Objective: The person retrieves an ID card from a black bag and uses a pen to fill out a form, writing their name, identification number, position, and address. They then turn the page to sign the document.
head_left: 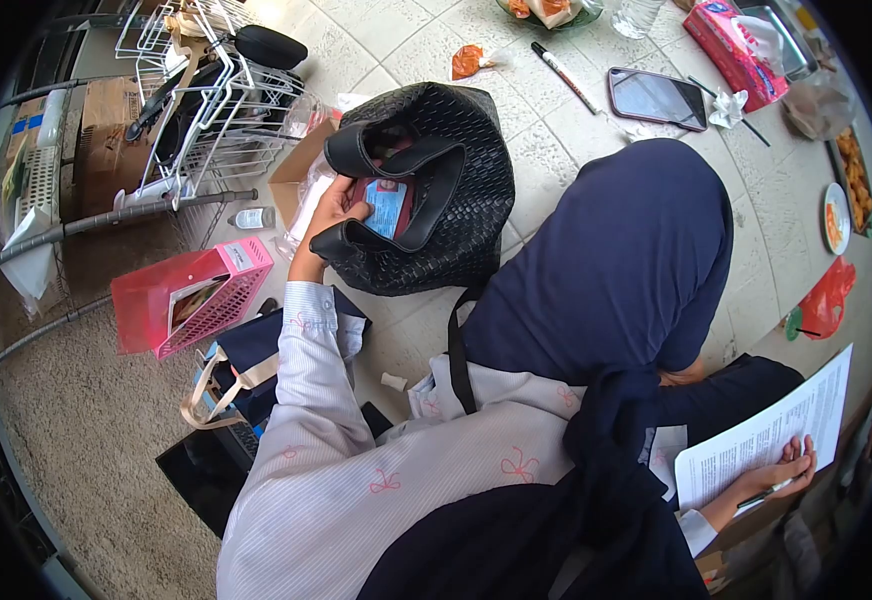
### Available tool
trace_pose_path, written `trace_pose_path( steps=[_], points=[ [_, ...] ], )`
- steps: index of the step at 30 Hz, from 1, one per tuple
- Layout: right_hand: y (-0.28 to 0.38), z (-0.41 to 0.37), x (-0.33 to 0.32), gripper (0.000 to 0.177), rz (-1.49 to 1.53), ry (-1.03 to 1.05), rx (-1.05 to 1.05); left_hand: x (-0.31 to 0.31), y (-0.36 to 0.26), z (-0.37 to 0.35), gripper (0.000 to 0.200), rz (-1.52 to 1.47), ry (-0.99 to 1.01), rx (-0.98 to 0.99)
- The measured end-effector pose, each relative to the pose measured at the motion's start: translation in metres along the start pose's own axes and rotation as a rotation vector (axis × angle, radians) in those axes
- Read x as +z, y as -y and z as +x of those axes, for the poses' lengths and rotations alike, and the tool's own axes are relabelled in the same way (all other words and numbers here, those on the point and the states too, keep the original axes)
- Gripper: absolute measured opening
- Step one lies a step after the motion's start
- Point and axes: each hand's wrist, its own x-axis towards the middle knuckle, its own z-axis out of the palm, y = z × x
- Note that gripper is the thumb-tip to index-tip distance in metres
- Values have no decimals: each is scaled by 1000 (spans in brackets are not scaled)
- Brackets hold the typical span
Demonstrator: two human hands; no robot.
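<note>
My left hand (336, 215) reaches into the mouth of a black woven bag (456, 225), its thumb against the edge of a blue card (386, 205) with a small photo. Something maroon lies around the card; the fingertips are partly hidden. At the lower right, my right hand (781, 476) is closed around the edge of printed white papers (756, 450), with a pen (764, 493) also in its grip.
A white wire rack (226, 110), pink file holder (196, 290), small bottle (252, 218) and navy bag (256, 365) are at left. On the tiles beyond my knee lie a marker (564, 76), a phone (657, 98), a pink tissue pack (731, 55) and a plate (837, 218).
</note>
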Motion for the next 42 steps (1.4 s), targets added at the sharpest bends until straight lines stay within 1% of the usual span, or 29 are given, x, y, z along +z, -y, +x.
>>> trace_pose_path(
  steps=[13,19,22,23,25,26,27,28,29,30,31,32,33,34,35,38,42],
  points=[
    [-3,0,1,35,52,-4,24,-4,6,3,60,1,20,56],
    [-8,1,0,34,88,-8,35,1,-2,1,57,-5,-9,-46],
    [4,-1,3,33,62,16,35,-7,5,1,56,-20,20,-17],
    [8,-2,5,33,89,20,51,-11,8,-1,56,-16,7,-3],
    [9,-3,8,31,116,7,50,-20,20,8,54,-19,53,8],
    [21,-5,14,29,137,5,33,-19,20,9,52,16,88,84],
    [30,-5,17,27,171,21,28,-20,19,9,57,92,67,89],
    [40,-5,20,25,193,36,18,-30,27,12,57,191,-31,-2],
    [36,-6,22,22,229,41,38,-60,61,25,54,152,15,-33],
    [45,-7,25,21,256,57,86,-51,59,28,52,138,-73,155],
    [48,-9,25,18,295,80,105,-35,32,18,48,181,-90,25],
    [40,-11,28,15,257,98,64,-6,27,57,48,165,1,76],
    [45,-12,32,13,331,82,64,18,18,83,48,180,71,140],
    [46,-13,33,12,297,99,15,37,8,103,47,199,120,200],
    [50,-15,33,18,300,145,52,51,-3,119,47,220,158,259],
    [44,-20,37,20,314,158,46,99,-30,157,47,258,241,424],
    [36,-20,32,21,301,102,26,147,-47,182,46,292,290,599]
  ],
)
